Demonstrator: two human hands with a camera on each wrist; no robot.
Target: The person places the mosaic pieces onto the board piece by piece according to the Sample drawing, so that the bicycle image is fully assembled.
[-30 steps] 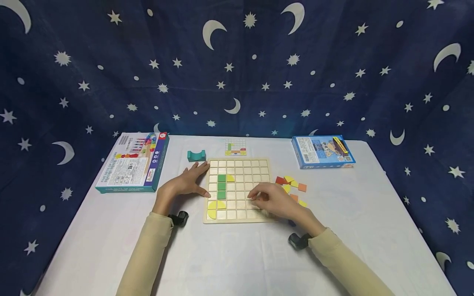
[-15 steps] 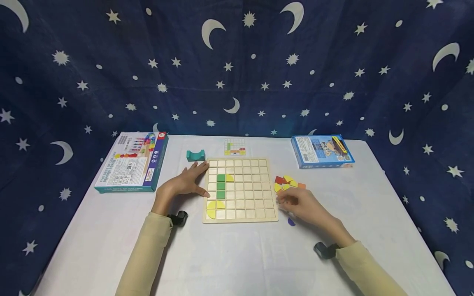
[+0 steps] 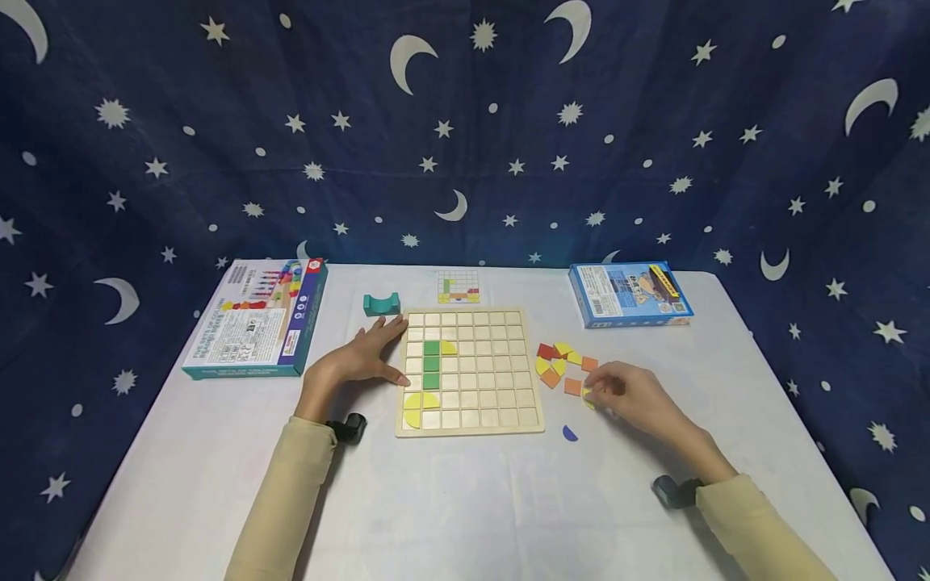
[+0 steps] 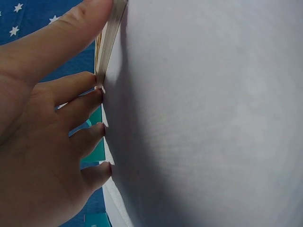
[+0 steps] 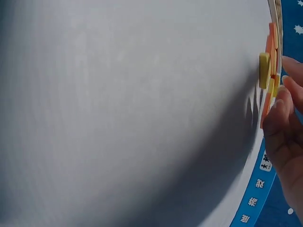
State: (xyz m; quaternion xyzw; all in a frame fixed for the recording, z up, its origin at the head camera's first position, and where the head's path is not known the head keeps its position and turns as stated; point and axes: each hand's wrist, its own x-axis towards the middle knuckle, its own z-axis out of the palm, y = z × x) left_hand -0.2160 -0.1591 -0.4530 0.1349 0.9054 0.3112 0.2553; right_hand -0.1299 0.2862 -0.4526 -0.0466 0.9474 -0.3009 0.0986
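Observation:
My left hand (image 3: 358, 359) rests along the left edge of a wooden grid board (image 3: 497, 430), fingers spread and thumb touching its rim. In the left wrist view the fingertips (image 4: 97, 94) lie by the board's side (image 4: 110, 45). The board bears several green squares (image 3: 432, 364) and yellow quarter-circles (image 3: 412, 418). Right of the board, my right hand (image 3: 635, 395) reaches down to a yellow quarter-circle (image 3: 588, 397), partly hidden by the fingertips. The right wrist view has thumb and fingers (image 5: 280, 106) slightly apart, beside a yellow piece (image 5: 264, 71).
Loose red, orange (image 3: 572, 387) and yellow pieces lie right of the board, a blue half-circle (image 3: 570, 433) nearer me. Behind stand a teal block (image 3: 381, 305) and a pattern card (image 3: 458, 287). Boxes flank them: a large one (image 3: 254, 319) left, a blue one (image 3: 630, 295) right.
My right hand has moved right, from above the board's lower right to the far side of the loose pieces, uncovering the blue half-circle. The left hand stays on the board's edge.

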